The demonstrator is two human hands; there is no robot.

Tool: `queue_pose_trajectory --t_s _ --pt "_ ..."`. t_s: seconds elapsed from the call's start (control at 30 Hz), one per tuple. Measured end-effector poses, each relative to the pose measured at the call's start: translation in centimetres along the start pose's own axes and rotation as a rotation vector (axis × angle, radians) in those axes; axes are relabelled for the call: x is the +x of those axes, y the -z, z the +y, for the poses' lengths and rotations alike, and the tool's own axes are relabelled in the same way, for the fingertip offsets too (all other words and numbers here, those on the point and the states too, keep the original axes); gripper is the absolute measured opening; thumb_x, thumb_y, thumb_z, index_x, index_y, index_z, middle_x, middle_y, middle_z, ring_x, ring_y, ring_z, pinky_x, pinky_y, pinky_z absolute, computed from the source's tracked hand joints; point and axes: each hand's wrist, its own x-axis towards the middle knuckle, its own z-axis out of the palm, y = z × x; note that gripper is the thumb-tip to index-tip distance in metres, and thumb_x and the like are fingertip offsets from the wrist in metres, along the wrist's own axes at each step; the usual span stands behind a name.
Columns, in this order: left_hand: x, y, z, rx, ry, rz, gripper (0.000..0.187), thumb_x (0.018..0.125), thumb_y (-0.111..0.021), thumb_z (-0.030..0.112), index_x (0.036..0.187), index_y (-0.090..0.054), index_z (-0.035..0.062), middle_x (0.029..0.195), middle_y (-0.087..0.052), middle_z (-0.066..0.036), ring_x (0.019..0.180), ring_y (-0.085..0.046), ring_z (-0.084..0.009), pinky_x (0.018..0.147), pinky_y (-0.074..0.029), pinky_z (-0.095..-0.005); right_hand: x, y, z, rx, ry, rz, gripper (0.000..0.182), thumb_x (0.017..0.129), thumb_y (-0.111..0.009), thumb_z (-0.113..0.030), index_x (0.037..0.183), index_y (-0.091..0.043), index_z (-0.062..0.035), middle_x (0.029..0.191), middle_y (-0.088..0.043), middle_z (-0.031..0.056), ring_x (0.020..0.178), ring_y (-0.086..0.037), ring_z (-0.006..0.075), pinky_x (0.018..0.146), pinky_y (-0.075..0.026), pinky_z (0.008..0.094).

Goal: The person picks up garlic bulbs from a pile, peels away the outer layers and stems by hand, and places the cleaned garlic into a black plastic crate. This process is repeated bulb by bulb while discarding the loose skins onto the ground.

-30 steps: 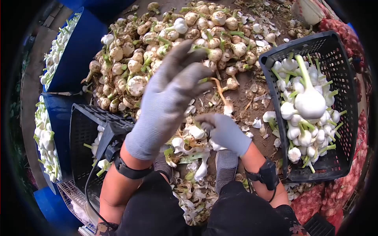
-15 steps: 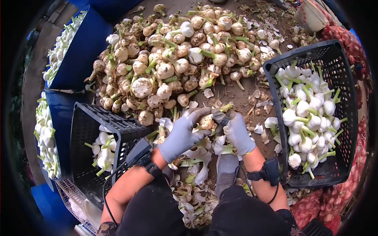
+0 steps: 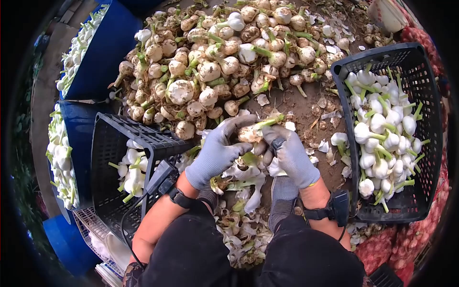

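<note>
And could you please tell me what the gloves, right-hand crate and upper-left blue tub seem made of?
Gloves: apparently knitted fabric, matte grey, going by the soft wrinkles; fibre unclear.
Right-hand crate: probably moulded black plastic, low sheen, with regular slots through its walls.
Upper-left blue tub: likely smooth plastic, given its even colour.

The person's left arm (image 3: pixel 160 219) and right arm (image 3: pixel 316 193) both reach forward and lean in toward the middle. The left hand (image 3: pixel 210 157) is gloved, with its palm facing right. Its thumb (image 3: pixel 233 152) and fingers (image 3: pixel 236 123) bend like a letter C and hold on. The right hand (image 3: pixel 292 158), gloved too, is just beside it, with its fingers curled in. Some of its fingertips are hard to see.
</note>
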Motion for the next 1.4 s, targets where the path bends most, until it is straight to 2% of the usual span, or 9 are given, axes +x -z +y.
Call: queue_pose_trajectory --t_s 0.3,0.6,0.7,0.9,1.1,1.17,1.3,1.37,1.4 --pt "-0.4 0.3 0.2 -0.280 0.139 -0.018 0.065 0.085 -0.073 0.009 0.142 -0.044 0.0031 0.139 -0.052 -0.008 0.122 -0.051 -0.0147 0.104 -0.041 -0.0298 -0.6 -0.3 -1.3 -0.087 0.019 -0.012 0.022 0.094 -0.054 -0.009 0.110 -0.062 0.0041 0.073 -0.065 0.0068 0.053 -0.056 0.0100 0.047 -0.044 0.0225" --pt "-0.3 -0.2 0.7 -0.585 0.209 -0.068 0.061 0.101 -0.047 0.045 0.148 -0.031 0.0092 0.099 -0.062 -0.006 0.061 -0.061 -0.0118 0.053 -0.049 -0.0237 1.2 -0.1 1.6 -0.861 0.813 0.310 0.021 0.089 -0.064 -0.016 0.094 -0.066 0.0038 0.080 -0.068 0.0184 0.069 -0.066 0.0281 0.062 -0.050 0.0353" --pt "-0.4 -0.6 0.4 -0.307 0.165 -0.024 0.060 0.100 -0.051 0.040 0.148 -0.032 0.0080 0.098 -0.061 -0.005 0.064 -0.062 -0.0113 0.055 -0.049 -0.0233 -0.1 -0.7 0.0 -0.258 0.216 0.005 0.018 0.091 -0.063 -0.013 0.096 -0.066 0.0041 0.083 -0.069 0.0098 0.069 -0.064 0.0160 0.062 -0.050 0.0300" --pt "-0.3 0.7 1.8 0.014 0.318 0.310 0.054 0.093 -0.067 0.032 0.134 -0.050 0.0015 0.111 -0.063 -0.006 0.093 -0.059 -0.0097 0.082 -0.048 -0.0234 0.3 -0.7 3.2 -0.076 -0.006 0.104 0.017 0.089 -0.061 -0.005 0.103 -0.065 0.0038 0.087 -0.069 0.0051 0.073 -0.064 0.0107 0.065 -0.052 0.0252" --pt "-0.5 1.0 0.5 0.765 -0.290 0.022 0.036 0.090 -0.070 0.024 0.114 -0.064 -0.0015 0.109 -0.066 -0.009 0.095 -0.063 -0.0151 0.086 -0.049 -0.0268 0.3 -0.9 5.0 -0.231 0.150 -0.057 0.036 0.078 -0.051 0.001 0.114 -0.059 0.0019 0.099 -0.068 0.0139 0.091 -0.067 0.0231 0.083 -0.051 0.0321" --pt "-0.7 1.4 0.0 0.039 0.231 0.058 0.039 0.089 -0.071 0.026 0.114 -0.063 -0.0034 0.114 -0.065 -0.011 0.095 -0.065 -0.0172 0.088 -0.050 -0.0280 0.4 -0.2 4.7 -0.471 0.270 0.033 0.030 0.077 -0.055 -0.003 0.107 -0.063 0.0010 0.094 -0.068 0.0200 0.089 -0.068 0.0318 0.081 -0.052 0.0366" --pt "-0.7 0.7 1.3 -0.677 0.092 0.039 0.040 0.097 -0.059 0.020 0.127 -0.053 -0.0052 0.127 -0.060 -0.017 0.113 -0.061 -0.0230 0.096 -0.051 -0.0324 0.1 1.5 3.5 -1.146 0.257 0.319 0.024 0.075 -0.061 -0.013 0.095 -0.064 0.0011 0.091 -0.067 0.0227 0.082 -0.066 0.0399 0.076 -0.053 0.0470" --pt "-0.6 1.8 1.4 0.332 -0.159 0.115 0.036 0.104 -0.041 0.020 0.132 -0.049 -0.0021 0.137 -0.053 -0.015 0.120 -0.057 -0.0274 0.106 -0.044 -0.0421 -1.7 0.7 5.3 -1.167 0.132 -0.213 0.025 0.076 -0.058 -0.012 0.096 -0.064 0.0020 0.087 -0.067 0.0214 0.081 -0.066 0.0389 0.074 -0.052 0.0464" --pt "-0.2 2.2 1.2 -0.268 -0.058 0.156 0.037 0.105 -0.040 0.022 0.132 -0.049 -0.0015 0.138 -0.052 -0.015 0.121 -0.057 -0.0281 0.105 -0.044 -0.0437 -2.9 -0.5 4.7 -1.118 0.080 -0.548 0.025 0.076 -0.057 -0.011 0.096 -0.064 0.0018 0.085 -0.067 0.0209 0.080 -0.066 0.0389 0.074 -0.052 0.0463"
